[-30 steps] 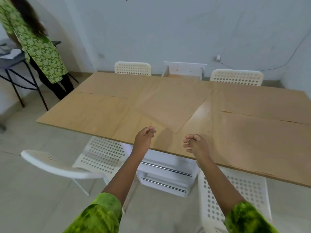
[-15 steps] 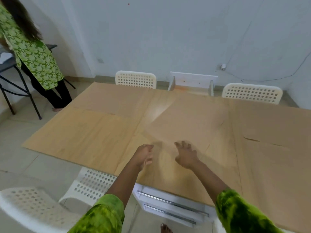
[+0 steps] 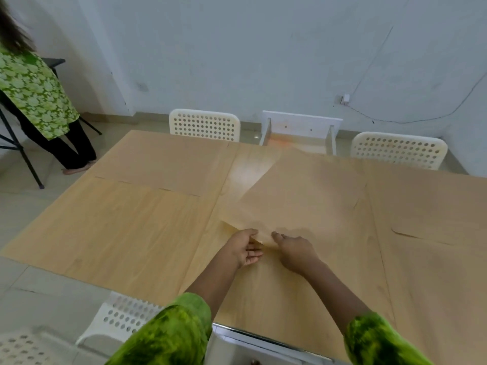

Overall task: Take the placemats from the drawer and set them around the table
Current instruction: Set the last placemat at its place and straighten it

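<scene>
Wood-coloured placemats cover the table (image 3: 237,175). One placemat (image 3: 311,201) lies skewed in the middle, its near-left corner lifted a little. My left hand (image 3: 243,248) is palm up at that corner, fingers curled around the edge. My right hand (image 3: 295,250) lies knuckles up on the same edge beside it, one finger pointing left; its grip is hidden. Other placemats lie flat at the near left (image 3: 118,233), far left (image 3: 163,156) and right (image 3: 434,206). An open white drawer (image 3: 300,127) sticks out beyond the far edge.
White perforated chairs stand at the far side (image 3: 204,125) (image 3: 398,150) and at the near left (image 3: 118,317). A white drawer front with a metal handle (image 3: 263,341) shows under the near edge. A person in a green top (image 3: 34,96) stands far left beside black table legs (image 3: 23,154).
I have leaned in over the table. Both hands moved forward onto the skewed middle placemat and closed in together on its near-left corner, which is now lifted.
</scene>
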A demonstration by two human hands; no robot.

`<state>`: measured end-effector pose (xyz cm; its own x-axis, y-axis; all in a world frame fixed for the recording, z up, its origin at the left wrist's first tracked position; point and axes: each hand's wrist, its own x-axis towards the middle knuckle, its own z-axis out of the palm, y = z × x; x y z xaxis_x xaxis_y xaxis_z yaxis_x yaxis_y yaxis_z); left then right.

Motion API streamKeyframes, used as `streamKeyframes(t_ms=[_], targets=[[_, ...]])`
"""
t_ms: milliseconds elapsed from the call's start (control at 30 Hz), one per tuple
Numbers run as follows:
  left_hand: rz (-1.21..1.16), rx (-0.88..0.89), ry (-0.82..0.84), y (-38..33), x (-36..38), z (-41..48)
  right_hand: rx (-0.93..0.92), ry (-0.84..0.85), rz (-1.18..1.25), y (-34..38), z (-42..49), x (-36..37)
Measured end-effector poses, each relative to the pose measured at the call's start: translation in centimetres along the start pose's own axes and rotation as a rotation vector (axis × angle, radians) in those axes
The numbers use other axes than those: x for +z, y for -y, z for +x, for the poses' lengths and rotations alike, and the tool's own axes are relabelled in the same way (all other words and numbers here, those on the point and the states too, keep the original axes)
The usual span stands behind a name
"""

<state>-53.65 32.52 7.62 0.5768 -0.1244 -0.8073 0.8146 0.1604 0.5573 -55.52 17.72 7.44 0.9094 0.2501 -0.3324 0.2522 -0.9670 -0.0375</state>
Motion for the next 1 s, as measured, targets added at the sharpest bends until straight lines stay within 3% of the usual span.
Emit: streamKeyframes(t_ms=[67,133,200,333,433,600,800,1000], targets=[[-0.253,0.074,0.044,0.3,1.1,0.6,0.008,0.007,0.047,-0.5,0.0,-0.3],[-0.352,0.128,0.1,0.7,2.3,1.1,0.001,0.021,0.127,-0.8,0.0,-0.4],[-0.259,0.164,0.059,0.8,3.4,1.7,0.008,0.052,0.248,-1.0,-0.4,-0.4],[-0.019,0.322,-0.229,0.3,4.7,2.4,0.069,0.058,0.452,-3.2,0.1,-1.2],[-0.028,0.466,-0.139,-0.8,3.8,1.6,0.173,-0.087,0.596,-6.4,1.4,-2.6],[-0.188,0.577,-0.033,-5.5,-3.1,-0.3,0.368,-0.256,0.673,-11.8,4.1,-5.4],[-0.112,0.578,-0.016,-7.6,-12.5,-4.8,0.598,-0.301,0.81,-13.3,5.2,-6.9],[-0.068,0.561,-0.054,-7.1,-20.5,-8.0,0.513,-0.18,1.241,-8.1,3.3,-6.9]])
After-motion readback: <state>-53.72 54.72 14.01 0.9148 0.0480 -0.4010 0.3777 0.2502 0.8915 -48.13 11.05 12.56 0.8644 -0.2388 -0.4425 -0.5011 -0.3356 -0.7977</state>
